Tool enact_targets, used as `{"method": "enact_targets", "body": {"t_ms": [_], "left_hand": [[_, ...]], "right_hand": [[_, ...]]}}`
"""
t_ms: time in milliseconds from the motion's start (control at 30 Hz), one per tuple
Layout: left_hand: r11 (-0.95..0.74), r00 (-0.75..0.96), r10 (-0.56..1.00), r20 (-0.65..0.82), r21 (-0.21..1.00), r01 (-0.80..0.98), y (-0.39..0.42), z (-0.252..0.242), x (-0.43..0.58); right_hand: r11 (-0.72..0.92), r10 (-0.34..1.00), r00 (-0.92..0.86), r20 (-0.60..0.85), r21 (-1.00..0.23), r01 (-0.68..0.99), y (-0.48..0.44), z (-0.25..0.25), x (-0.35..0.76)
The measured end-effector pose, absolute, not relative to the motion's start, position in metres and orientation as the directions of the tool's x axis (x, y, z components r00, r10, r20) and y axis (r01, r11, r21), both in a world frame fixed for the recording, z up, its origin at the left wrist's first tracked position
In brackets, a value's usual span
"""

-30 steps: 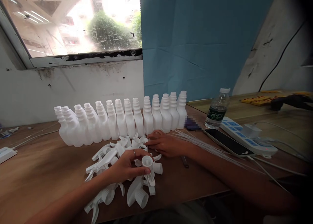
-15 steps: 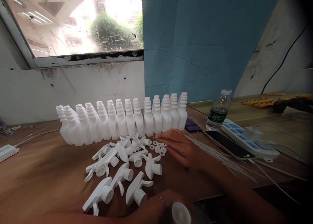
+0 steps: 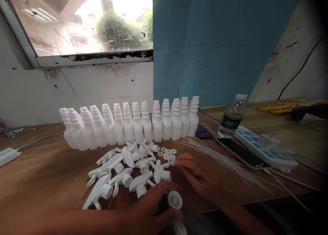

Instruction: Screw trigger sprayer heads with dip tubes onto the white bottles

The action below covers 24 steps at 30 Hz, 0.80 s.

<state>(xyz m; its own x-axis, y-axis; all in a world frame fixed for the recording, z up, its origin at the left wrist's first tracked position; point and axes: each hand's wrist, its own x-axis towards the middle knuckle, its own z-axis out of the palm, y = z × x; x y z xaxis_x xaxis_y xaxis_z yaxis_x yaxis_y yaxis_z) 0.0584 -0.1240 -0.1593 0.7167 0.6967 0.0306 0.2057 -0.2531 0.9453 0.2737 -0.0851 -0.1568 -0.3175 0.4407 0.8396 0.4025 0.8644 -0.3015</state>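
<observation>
My left hand [image 3: 156, 204], low in the middle, is closed around a white trigger sprayer [image 3: 175, 200], its round cap opening turned up towards me. To its right, my right hand [image 3: 198, 173] has thumb and fingers pinched together, and a small white ring washer [image 3: 172, 162] shows at the fingertips. More flat white washers [image 3: 166, 156] lie just beyond them. Left of my hands is a loose heap of white trigger sprayers [image 3: 128, 158]. Behind the heap, a row of upright white plastic bottles [image 3: 137, 125] with ribbed, uncapped necks stands along the wall side.
Thin white tubes [image 3: 225, 160] lie fanned out on the brown table [image 3: 51, 180] at right. Beyond them are a phone [image 3: 243, 153], a power strip [image 3: 266, 153] with cables and a water bottle [image 3: 232, 117]. A white adapter [image 3: 9, 155] sits at far left.
My left hand has risen with its sprayer, nudging nearby sprayers in the heap. My right hand has drawn back from over the washers towards me, its fingers now pinched. The view has shifted slightly.
</observation>
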Motion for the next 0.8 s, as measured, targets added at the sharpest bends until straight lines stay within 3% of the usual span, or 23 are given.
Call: {"method": "enact_targets", "body": {"t_ms": [167, 300, 567, 800], "left_hand": [[-0.316, 0.691, 0.721, 0.047, 0.91, 0.267, -0.118, -0.162, 0.048], [-0.323, 0.662, 0.744, 0.084, 0.913, 0.248, -0.115, -0.164, 0.045], [-0.248, 0.648, 0.756, 0.09, 0.956, 0.157, -0.117, -0.162, 0.05], [-0.36, 0.624, 0.777, 0.081, 0.871, 0.334, -0.122, -0.153, 0.044]], "right_hand": [[0.869, 0.477, -0.327, 0.816, -0.382, 0.314, -0.092, -0.165, 0.269], [0.913, 0.404, -0.455, 0.793, -0.375, 0.158, -0.095, -0.164, 0.266], [0.931, 0.318, -0.602, 0.732, -0.362, 0.052, -0.097, -0.162, 0.265], [0.908, 0.343, -0.669, 0.659, -0.416, 0.056, -0.099, -0.165, 0.267]]}}
